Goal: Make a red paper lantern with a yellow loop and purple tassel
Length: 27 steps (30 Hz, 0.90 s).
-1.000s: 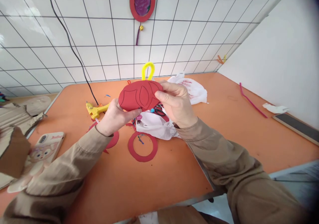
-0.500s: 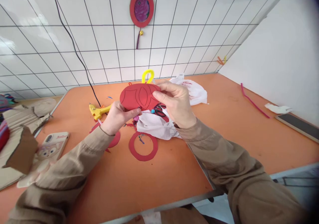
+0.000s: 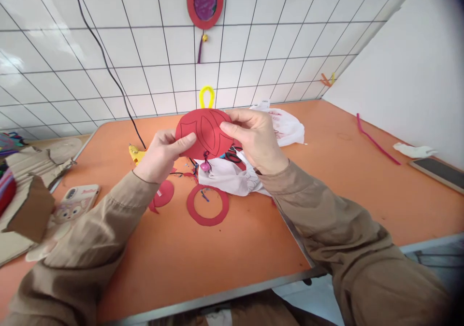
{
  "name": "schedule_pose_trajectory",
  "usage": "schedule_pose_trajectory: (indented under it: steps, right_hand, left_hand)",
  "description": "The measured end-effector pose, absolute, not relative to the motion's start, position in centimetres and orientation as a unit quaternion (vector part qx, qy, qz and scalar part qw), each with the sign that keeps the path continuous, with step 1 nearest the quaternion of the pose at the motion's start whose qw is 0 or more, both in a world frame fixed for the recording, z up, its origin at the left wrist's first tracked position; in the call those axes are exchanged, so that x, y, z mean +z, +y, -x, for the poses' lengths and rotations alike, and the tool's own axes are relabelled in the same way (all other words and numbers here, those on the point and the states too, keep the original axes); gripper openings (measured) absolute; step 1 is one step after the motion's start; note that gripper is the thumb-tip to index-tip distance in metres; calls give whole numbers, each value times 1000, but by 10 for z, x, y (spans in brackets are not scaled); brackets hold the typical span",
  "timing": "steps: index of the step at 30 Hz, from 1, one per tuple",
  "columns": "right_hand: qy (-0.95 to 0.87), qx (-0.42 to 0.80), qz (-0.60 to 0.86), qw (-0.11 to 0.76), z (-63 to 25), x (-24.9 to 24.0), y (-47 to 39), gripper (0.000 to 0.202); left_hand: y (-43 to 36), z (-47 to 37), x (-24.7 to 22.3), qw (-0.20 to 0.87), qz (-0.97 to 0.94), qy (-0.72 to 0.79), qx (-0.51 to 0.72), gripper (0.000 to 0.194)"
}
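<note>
Between my two hands I hold up a red round disc (image 3: 205, 130) with dark petal outlines drawn on it. A yellow loop (image 3: 207, 96) stands at its top edge, and a small pink bell (image 3: 205, 166) hangs below on a dark cord. My left hand (image 3: 161, 154) pinches the left edge, thumb on the face. My right hand (image 3: 253, 135) grips the right edge the same way. Beneath lies a red ring (image 3: 208, 205) on the table, with a smaller red piece (image 3: 163, 194) to its left. White crumpled cloth or bag (image 3: 224, 177) and black-handled scissors (image 3: 235, 155) are behind.
A yellow glue gun (image 3: 136, 155) lies partly behind my left hand. Left are a phone with a cartoon case (image 3: 76, 203) and cardboard (image 3: 31, 205). A printed white bag (image 3: 290, 127), a magenta stick (image 3: 377, 140) and a dark-screened device (image 3: 440, 172) sit right. A finished-looking red ornament (image 3: 189, 2) hangs on the tiles.
The disc has turned more upright and faces me, its yellow loop shifted left and the pink bell now hanging free. My left hand has moved up, its thumb now on the disc's face.
</note>
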State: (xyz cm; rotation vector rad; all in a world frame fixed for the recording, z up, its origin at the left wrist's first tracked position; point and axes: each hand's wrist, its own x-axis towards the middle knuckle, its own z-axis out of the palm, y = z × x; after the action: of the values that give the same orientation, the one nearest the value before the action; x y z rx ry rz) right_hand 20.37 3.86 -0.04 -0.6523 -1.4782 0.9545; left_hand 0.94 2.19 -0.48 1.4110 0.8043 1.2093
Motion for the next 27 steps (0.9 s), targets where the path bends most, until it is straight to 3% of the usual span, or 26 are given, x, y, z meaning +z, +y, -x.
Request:
schedule_pose_trajectory:
  steps: [6, 10, 13, 20, 24, 27]
  right_hand:
    - [-673, 370, 323, 553, -218, 15, 31, 14]
    - [-737, 277, 391, 477, -226, 19, 34, 22]
    - [-768, 226, 437, 410, -225, 18, 34, 31]
    - [-804, 147, 431, 381, -220, 21, 24, 46]
    - [-864, 164, 415, 235, -218, 19, 20, 49]
    - [-915, 138, 372, 78, -215, 11, 20, 36]
  left_hand:
    - [-2, -4, 22, 497, -541, 334, 591, 9]
    - [-21, 3, 30, 589, -444, 368, 566, 19]
    - [-33, 2, 13, 656, -316, 442, 524, 22]
    - [-43, -1, -64, 596, -254, 541, 536, 6]
    - [-42, 4, -77, 561, -300, 551, 540, 17]
    - [-43, 11, -76, 530, -361, 543, 542, 30]
